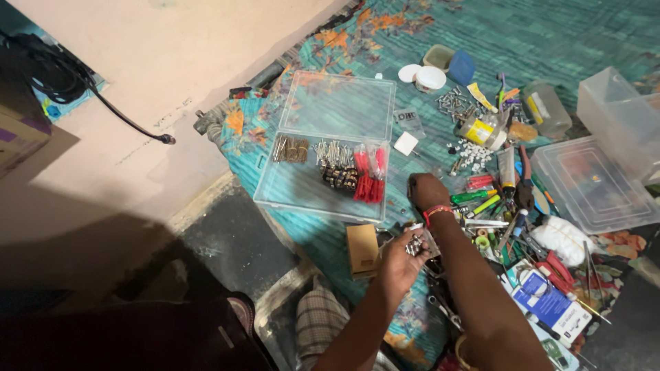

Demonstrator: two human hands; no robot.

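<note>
Left hand (402, 255) is palm up and cupped, grip loosely closed around a small heap of metal screws (414, 244), held above the patterned cloth (385, 41) just off the near corner of the clear organizer box (323, 189).

Right hand (427, 190) reaches past it, knuckles up, down on the cloth beside the box's right edge. Its fingertips are hidden, so I can't tell if that grip is pinching anything or empty.

Handling judgement on the screws:
- small, rigid, dense for their size; not fragile
- smooth and round, so they'll roll and spill if the palm tilts; keep it cupped and level
- best picked one at a time, thumb and forefinger on the shank or head
- sharp ends possible, though the view is too small to confirm

Around them: the box already holds brown plugs, pale nails, dark bits and red wall plugs (370, 177) in separate lanes, lid (340, 104) open flat behind. A small cardboard box (363, 249) sits just left of the cupped hand. To the right is a dense scatter of screwdrivers, tubes and a white cloth (564, 237), with more clear plastic tubs (592, 185) beyond.
</note>
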